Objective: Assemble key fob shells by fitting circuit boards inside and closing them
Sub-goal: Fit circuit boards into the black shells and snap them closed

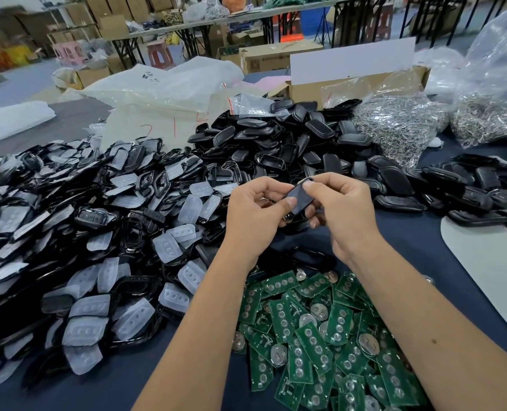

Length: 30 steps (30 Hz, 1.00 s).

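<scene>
While your left hand [253,209] and right hand [339,209] pinch the black fob shell [298,200] together above the green circuit boards [311,336], treat it as light, rigid, likely slick plastic; grip the long edges, thumbs on the back.

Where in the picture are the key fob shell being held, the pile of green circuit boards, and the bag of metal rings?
key fob shell [298,197], head view, on its dark flat face.
pile of green circuit boards [314,345], head view, on one board.
bag of metal rings [394,123], head view, on the rings.
</scene>
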{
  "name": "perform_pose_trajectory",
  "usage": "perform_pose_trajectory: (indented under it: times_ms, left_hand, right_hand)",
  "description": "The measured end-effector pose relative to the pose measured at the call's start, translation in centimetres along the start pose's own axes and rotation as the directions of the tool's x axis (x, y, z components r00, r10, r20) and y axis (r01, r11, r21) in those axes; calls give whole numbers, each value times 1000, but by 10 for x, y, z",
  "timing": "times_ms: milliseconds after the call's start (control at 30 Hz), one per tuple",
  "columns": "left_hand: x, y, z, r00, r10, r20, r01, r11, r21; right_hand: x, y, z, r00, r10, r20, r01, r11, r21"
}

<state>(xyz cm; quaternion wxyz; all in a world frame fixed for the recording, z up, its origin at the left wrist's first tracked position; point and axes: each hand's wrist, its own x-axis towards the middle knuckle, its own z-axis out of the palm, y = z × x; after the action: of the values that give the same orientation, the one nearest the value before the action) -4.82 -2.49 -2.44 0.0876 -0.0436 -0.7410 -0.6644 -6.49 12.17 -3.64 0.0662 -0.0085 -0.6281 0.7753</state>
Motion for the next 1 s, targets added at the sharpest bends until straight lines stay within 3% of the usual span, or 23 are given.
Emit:
perform_pose_trajectory:
  times_ms: [200,700,1000]
  left_hand:
    - [0,-1,0,1000,-10,-17,10,1000,4]
    - [1,0,-1,999,-37,-29,37,999,-14]
    - [3,0,-4,999,35,-13,-34,994,103]
  right_hand:
    - [-4,2,1,996,-24,87,29,998,-55]
    - [-2,-3,1,992,32,126,-43,995,88]
    - [1,1,0,999,2,50,-2,1000,6]
